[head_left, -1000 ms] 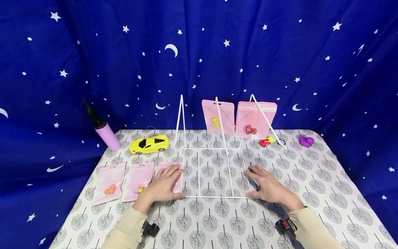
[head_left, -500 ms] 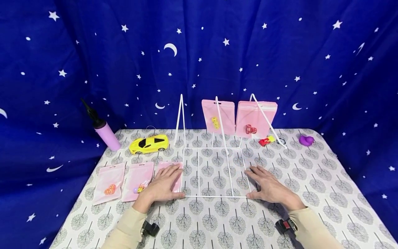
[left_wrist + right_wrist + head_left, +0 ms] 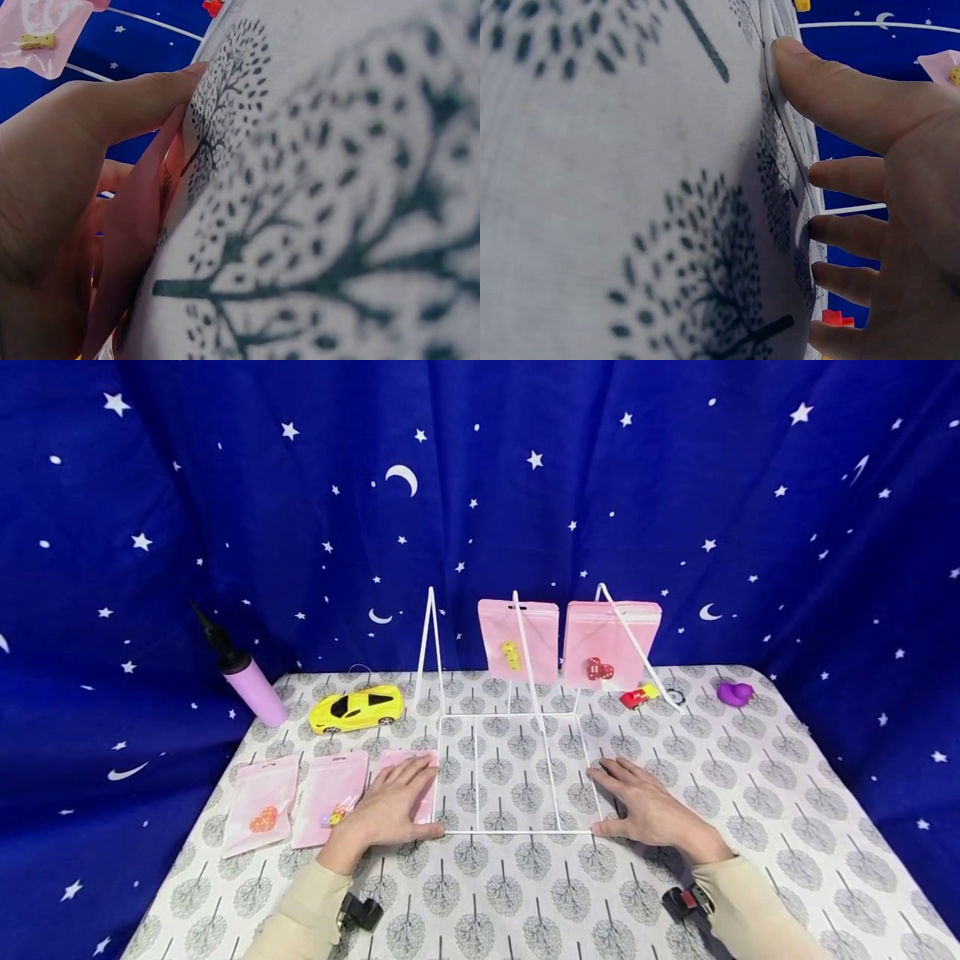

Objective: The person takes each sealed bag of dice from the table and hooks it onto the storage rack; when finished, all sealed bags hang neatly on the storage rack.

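Observation:
My left hand (image 3: 390, 806) rests spread over a pink zip bag (image 3: 401, 764) that lies flat at the left end of a white wire rack (image 3: 495, 832). Its thumb tip is right at the rack's front left corner. In the left wrist view this pink bag (image 3: 139, 232) shows beneath the palm. My right hand (image 3: 641, 810) lies with fingers extended along the rack's right side, thumb at the front right corner. The right wrist view shows its fingertips (image 3: 821, 225) on the tablecloth. Two hanging bags, one with yellow dice (image 3: 517, 627) and one with red dice (image 3: 592, 639), are on the rack's prongs.
Left of the rack lie a pink bag with orange dice (image 3: 258, 785) and one with mixed small pieces (image 3: 330, 785). Behind them are a yellow toy car (image 3: 356, 708) and a purple hand pump (image 3: 255, 689). A small red toy car (image 3: 637, 697) and purple duck (image 3: 733, 694) sit back right.
The head view has shifted slightly, so everything appears a little further left. Both hands, the rack and the bags have kept their places.

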Demonstrator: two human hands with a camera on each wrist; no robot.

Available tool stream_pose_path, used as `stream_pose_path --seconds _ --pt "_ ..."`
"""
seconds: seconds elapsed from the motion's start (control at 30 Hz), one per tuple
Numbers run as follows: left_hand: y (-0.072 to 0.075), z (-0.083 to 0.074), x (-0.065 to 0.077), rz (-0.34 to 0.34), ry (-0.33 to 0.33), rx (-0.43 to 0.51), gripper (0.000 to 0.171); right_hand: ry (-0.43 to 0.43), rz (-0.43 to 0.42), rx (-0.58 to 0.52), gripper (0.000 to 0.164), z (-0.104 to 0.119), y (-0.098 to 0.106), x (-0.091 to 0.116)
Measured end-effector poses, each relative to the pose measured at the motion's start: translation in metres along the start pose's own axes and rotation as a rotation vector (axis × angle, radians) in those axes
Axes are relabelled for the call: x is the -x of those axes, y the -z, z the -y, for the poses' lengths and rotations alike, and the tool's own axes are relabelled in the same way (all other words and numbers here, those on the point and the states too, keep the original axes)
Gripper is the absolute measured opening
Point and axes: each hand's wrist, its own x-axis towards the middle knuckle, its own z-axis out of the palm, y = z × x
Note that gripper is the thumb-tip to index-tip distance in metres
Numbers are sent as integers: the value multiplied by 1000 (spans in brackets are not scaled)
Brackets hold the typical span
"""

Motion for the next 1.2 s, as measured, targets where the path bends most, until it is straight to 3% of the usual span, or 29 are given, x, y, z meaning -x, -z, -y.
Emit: stream_pose_path --seconds 0.27,0.4,0.67,0.87,1.2 --pt "-2 1 2 -11 15 -16 104 16 -10 7 87 0 -3 -2" --pt "-3 1 3 -46 -1 -18 102 14 -11 6 87 -1 -4 -2" --pt "5 0 11 -160 -10 86 96 5 -6 -6 86 0 -5 -2" --pt "15 -4 29 -274 128 222 86 18 -6 -14 85 0 -6 0" --pt "27 -11 52 -392 377 379 76 28 -18 -11 86 -3 -6 2"
